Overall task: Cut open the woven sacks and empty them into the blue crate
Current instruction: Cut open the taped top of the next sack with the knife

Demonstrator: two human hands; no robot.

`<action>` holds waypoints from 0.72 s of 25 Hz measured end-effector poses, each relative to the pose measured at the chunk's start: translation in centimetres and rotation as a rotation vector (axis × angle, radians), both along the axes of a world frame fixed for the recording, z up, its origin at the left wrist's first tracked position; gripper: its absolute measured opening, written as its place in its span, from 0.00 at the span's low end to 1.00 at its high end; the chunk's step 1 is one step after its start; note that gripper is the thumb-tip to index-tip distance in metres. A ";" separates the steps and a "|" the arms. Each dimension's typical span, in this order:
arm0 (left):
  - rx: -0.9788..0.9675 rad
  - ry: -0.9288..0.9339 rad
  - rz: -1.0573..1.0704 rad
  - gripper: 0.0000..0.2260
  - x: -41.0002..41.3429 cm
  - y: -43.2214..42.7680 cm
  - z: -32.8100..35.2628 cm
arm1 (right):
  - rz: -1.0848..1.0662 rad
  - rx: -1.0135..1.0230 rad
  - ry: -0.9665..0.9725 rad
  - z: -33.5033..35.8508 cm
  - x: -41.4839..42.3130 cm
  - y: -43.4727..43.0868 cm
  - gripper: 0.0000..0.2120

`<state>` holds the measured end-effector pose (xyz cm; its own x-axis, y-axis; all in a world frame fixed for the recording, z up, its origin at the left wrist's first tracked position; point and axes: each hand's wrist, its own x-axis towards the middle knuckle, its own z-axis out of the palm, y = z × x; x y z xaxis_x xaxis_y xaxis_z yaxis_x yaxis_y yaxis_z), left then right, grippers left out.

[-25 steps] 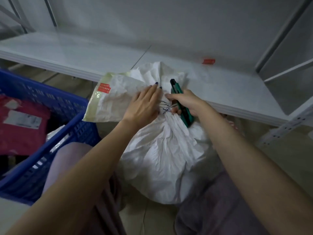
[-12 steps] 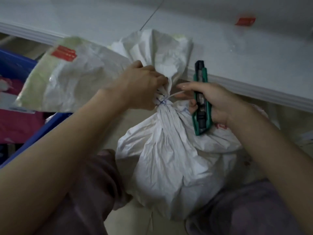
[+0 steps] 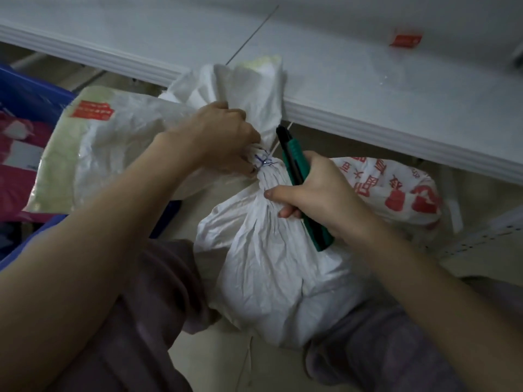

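- Right hand (image 3: 319, 199) has swung in since half a second ago: the green-and-black plastic utility knife (image 3: 293, 159), then upright and clear of the sack's neck, now slants with its black tip just beside the tie.
- Right hand's fingers curl round the knife handle; thumb presses the gathered cloth below the tie. Blade too small to make out.
- Left hand (image 3: 215, 140) clamps the bunched neck of the white woven sack (image 3: 268, 267) just above the blue-and-white cord tie (image 3: 264, 161), fingers closed round the fabric.
- Sack stands on the pale floor between the person's knees, its top fanning up against the white shelf (image 3: 368, 89) edge.
- Blue plastic crate (image 3: 31, 94) sits at left, pink parcels (image 3: 14, 171) inside.
- Second white sack with red print (image 3: 396, 188) lies behind the right hand, under the shelf.
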<state>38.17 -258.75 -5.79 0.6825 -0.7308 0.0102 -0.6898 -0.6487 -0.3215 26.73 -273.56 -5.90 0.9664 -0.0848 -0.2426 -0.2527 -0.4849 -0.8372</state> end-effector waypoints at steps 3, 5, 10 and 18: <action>-0.085 0.148 -0.040 0.21 -1.3 0.7 0.5 | 0.006 -0.040 -0.027 -1.1 -0.3 0.5 0.24; -0.128 0.275 -0.039 0.18 -1.7 0.9 0.9 | 0.018 -0.004 -0.025 -1.6 -0.3 0.4 0.18; -0.349 0.451 -0.123 0.28 -1.9 2.2 1.2 | 0.119 0.053 -0.034 -1.8 0.2 -1.1 0.14; -0.596 0.755 -0.174 0.22 -1.7 2.5 0.6 | 0.228 0.350 0.001 -1.4 2.3 -3.1 0.17</action>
<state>36.51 -256.21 -5.15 0.5444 -0.8387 0.0151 -0.6807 -0.4312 0.5922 28.99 -276.66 -7.32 0.9507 0.2190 -0.2197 -0.1726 -0.2150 -0.9612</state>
